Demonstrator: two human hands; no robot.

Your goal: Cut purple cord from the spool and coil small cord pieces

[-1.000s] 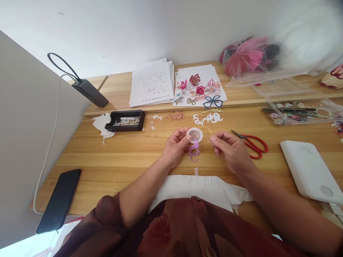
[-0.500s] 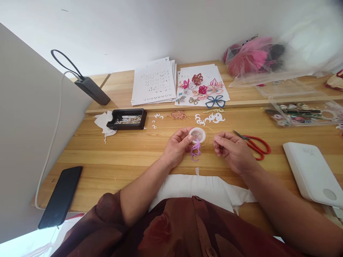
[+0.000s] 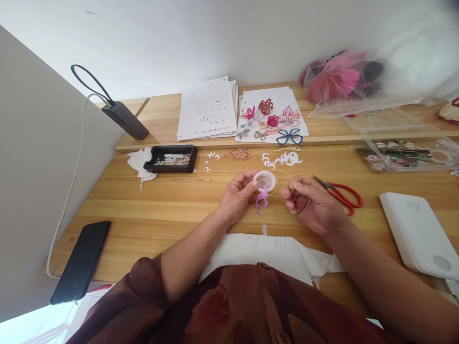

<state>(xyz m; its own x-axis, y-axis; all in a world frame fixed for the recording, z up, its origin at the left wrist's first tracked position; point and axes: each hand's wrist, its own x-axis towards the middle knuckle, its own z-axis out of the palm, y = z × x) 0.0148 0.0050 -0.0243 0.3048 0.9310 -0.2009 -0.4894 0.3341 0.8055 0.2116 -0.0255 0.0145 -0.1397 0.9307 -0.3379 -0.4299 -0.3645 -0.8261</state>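
Note:
My left hand (image 3: pixel 236 197) grips a white spool (image 3: pixel 266 181) between thumb and fingers above the wooden table. Purple looped pieces (image 3: pixel 262 202) hang below the spool, close to my left thumb. Thin gold wire (image 3: pixel 286 173) curves from the spool over to my right hand (image 3: pixel 313 203), whose thumb and forefinger are pinched on it. Just to the right of my right hand lie pliers or cutters with red handles (image 3: pixel 346 193). White crescent pieces (image 3: pixel 283 159) and small pinkish looped pieces (image 3: pixel 240 154) lie beyond my hands.
Flower ornaments rest on white paper (image 3: pixel 301 125), beside a paper stack (image 3: pixel 206 126). A black tray (image 3: pixel 193 157) holds small beads. Further out are a phone (image 3: pixel 81 263), a white power bank (image 3: pixel 416 229), a clear box (image 3: pixel 398 165) and a plastic bag (image 3: pixel 344 83). White cloth (image 3: pixel 261 248) lies near my body.
My right thumb and forefinger have shifted slightly right and turned, with the wire between them and the spool more spread out. My left hand keeps its hold.

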